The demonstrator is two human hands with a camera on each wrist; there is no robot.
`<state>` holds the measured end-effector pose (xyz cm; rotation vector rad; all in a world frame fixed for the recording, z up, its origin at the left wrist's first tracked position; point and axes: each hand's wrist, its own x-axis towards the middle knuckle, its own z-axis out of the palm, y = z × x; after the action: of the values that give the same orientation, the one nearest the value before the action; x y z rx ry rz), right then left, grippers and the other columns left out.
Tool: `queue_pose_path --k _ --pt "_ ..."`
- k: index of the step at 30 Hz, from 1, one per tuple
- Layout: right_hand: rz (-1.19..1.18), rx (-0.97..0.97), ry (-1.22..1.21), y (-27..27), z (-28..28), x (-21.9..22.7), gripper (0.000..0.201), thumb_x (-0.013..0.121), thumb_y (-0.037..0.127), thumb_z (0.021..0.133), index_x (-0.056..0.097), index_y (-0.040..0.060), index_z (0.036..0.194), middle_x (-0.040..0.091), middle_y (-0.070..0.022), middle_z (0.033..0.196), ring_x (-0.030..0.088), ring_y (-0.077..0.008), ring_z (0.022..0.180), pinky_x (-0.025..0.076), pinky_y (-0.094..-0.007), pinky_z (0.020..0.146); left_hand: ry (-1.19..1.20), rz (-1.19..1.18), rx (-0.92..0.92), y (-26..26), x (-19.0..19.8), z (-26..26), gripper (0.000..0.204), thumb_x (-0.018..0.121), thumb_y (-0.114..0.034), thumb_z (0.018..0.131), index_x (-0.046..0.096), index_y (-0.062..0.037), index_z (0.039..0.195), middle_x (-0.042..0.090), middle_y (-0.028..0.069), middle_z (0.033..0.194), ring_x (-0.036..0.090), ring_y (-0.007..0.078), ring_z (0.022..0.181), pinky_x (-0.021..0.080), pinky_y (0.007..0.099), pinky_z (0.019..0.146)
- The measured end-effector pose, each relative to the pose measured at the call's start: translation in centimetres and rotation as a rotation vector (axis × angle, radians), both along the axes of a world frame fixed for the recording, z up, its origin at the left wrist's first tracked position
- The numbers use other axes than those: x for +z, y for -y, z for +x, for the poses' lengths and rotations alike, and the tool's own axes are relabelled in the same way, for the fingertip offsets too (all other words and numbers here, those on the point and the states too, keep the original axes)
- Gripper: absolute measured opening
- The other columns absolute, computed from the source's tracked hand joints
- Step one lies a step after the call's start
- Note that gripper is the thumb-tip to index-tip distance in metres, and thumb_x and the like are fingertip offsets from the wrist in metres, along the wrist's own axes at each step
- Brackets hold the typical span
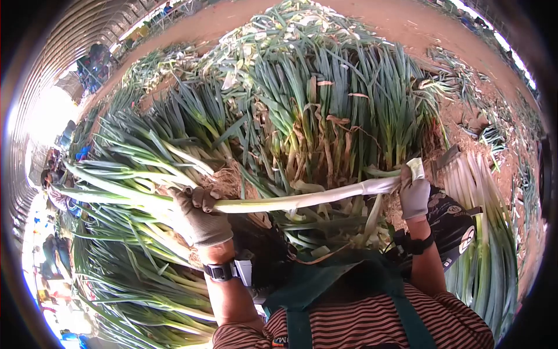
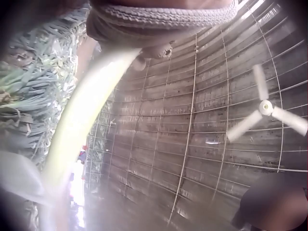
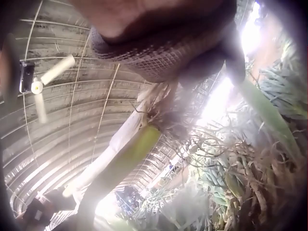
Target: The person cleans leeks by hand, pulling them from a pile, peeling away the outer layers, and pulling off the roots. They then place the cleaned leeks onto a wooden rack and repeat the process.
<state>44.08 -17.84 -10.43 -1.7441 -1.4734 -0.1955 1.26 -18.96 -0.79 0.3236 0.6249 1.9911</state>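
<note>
A long green onion (image 1: 302,200) lies crosswise in front of the person's body, white toward the right and leafy toward the left. The gloved left hand (image 1: 200,216) grips it where white turns pale green, its leaves fanning out past the wrist over other onions. At the root end, the gloved right hand (image 1: 414,196) has its fingers curled round the stalk. A pale green strip of leaf (image 1: 415,167) sticks up at the right fingers. Stringy roots (image 3: 168,120) hang just under the right hand in the right wrist view.
Untrimmed green onions (image 1: 343,104) stand in a thick row ahead, with more piled (image 1: 139,279) at left. Cleaned onions (image 1: 479,203) lie stacked at right beside a black printed bag (image 1: 447,224). Leaf scraps (image 1: 290,26) heap up behind. A flat metal piece (image 1: 446,157) juts near the right hand.
</note>
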Motion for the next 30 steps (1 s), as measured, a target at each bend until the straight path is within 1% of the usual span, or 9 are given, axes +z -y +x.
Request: queue_pose_path --k 4,15,21,22,23,24,25,29,30 --pt "-0.140 -0.015 -0.024 -0.3 0.3 1.6 0.023 0.056 0.022 0.096 0.064 0.0010 0.099 0.063 -0.0214 0.071 0.062 -0.0401 0.063 0.046 -0.0441 0.055 0.037 0.029 0.016 1.8 1.0 0.4 0.037 0.053 -0.046 0.096 0.048 -0.0170 0.074 0.037 -0.0047 0.057 0.031 0.0080 0.046 0.046 0.0290 0.060" --pt "-0.161 -0.047 0.040 -2.7 1.5 1.8 0.039 0.053 0.038 0.096 0.065 0.0026 0.105 0.061 -0.0261 0.067 0.060 -0.0469 0.067 0.046 -0.0528 0.057 0.067 0.038 0.041 5.9 1.3 0.2 0.041 0.050 -0.045 0.098 0.044 -0.0135 0.072 0.034 -0.0044 0.058 0.028 0.0091 0.046 0.044 0.0301 0.062" --pt "-0.203 -0.159 0.114 -3.9 2.0 0.1 0.042 0.052 0.039 0.096 0.067 0.0007 0.088 0.061 -0.0256 0.066 0.061 -0.0454 0.065 0.048 -0.0511 0.057 0.027 0.044 0.057 7.2 0.9 -0.2 0.043 0.049 -0.048 0.098 0.044 -0.0161 0.069 0.033 -0.0065 0.054 0.028 0.0082 0.043 0.040 0.0265 0.055" --pt "-0.483 -0.349 0.259 -4.6 3.4 0.8 0.041 0.052 0.038 0.095 0.069 0.0022 0.082 0.066 -0.0205 0.071 0.066 -0.0401 0.066 0.052 -0.0476 0.058 -0.140 0.162 0.088 7.6 0.2 -1.5 0.042 0.053 -0.045 0.096 0.044 -0.0159 0.067 0.035 -0.0069 0.054 0.031 0.0071 0.043 0.037 0.0228 0.049" --pt "-0.655 -0.484 0.321 -4.8 7.2 0.3 0.040 0.051 0.038 0.095 0.067 0.0016 0.090 0.067 -0.0207 0.077 0.067 -0.0377 0.069 0.053 -0.0447 0.060 -0.354 -0.042 0.512 8.7 1.3 -3.3 0.041 0.055 -0.042 0.096 0.044 -0.0154 0.067 0.036 -0.0070 0.054 0.032 0.0060 0.041 0.033 0.0198 0.045" --pt "-0.741 -0.588 0.218 -4.7 14.9 -1.2 0.040 0.051 0.038 0.095 0.065 0.0010 0.097 0.068 -0.0209 0.082 0.068 -0.0352 0.072 0.053 -0.0418 0.061 -0.067 0.159 0.485 10.6 2.7 -7.0 0.040 0.055 -0.040 0.097 0.044 -0.0135 0.069 0.037 -0.0063 0.054 0.033 0.0054 0.040 0.033 0.0186 0.046" --pt "-0.788 -0.638 0.051 -4.7 22.0 -2.0 0.041 0.051 0.038 0.094 0.064 0.0003 0.105 0.069 -0.0211 0.088 0.069 -0.0327 0.075 0.054 -0.0388 0.062 -0.039 0.413 0.100 12.9 2.3 -12.0 0.038 0.052 -0.038 0.099 0.043 -0.0122 0.072 0.036 -0.0057 0.054 0.031 0.0056 0.039 0.034 0.0197 0.047" --pt "-1.103 0.134 0.431 -3.8 18.2 -3.7 0.033 0.060 0.022 0.083 0.065 0.0056 0.111 0.069 -0.0186 0.099 0.067 -0.0280 0.084 0.053 -0.0409 0.070 -0.026 0.491 0.101 13.5 1.7 -11.9 0.038 0.050 -0.038 0.099 0.045 -0.0120 0.072 0.034 -0.0047 0.049 0.031 0.0054 0.038 0.034 0.0228 0.047" --pt "-1.189 0.277 0.774 -5.1 13.2 -3.3 0.034 0.064 0.030 0.080 0.067 0.0044 0.103 0.068 -0.0203 0.099 0.067 -0.0316 0.087 0.053 -0.0418 0.074 0.028 0.496 0.105 12.7 1.9 -10.7 0.037 0.052 -0.037 0.099 0.046 -0.0113 0.073 0.034 -0.0048 0.048 0.029 0.0051 0.037 0.034 0.0226 0.047"
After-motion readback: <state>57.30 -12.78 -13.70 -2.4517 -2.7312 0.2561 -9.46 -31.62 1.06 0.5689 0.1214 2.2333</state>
